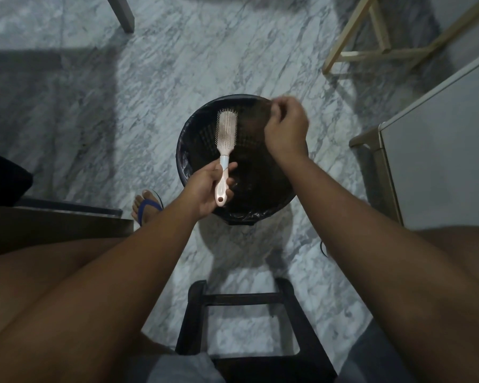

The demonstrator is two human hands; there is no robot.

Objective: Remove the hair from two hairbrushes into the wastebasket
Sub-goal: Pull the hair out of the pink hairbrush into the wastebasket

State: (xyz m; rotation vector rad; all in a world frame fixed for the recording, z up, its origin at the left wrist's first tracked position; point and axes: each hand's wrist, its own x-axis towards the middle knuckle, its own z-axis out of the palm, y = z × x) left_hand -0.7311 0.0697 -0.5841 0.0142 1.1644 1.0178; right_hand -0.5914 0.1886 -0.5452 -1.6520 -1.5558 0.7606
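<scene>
Hairbrush (226, 134), pale pink plastic, seems light, stiff (take its handle); left hand (205, 189) grips that, right hand (286, 128) curls, contents unclear, one o'clock over black wastebasket (183, 150).

Light was dim and flat. The marble floor (177, 64) was brightest in the far middle, with broad soft shadows at the left and a round one on the near side of the wastebasket (182, 146), whose inside was almost black. The hairbrush (226, 128) showed sharp; the right hand (286, 131) was motion-blurred at its fingertips (277, 107), as was the hair (260, 114) they pinched. Straight edges bowed toward the right margin.
</scene>
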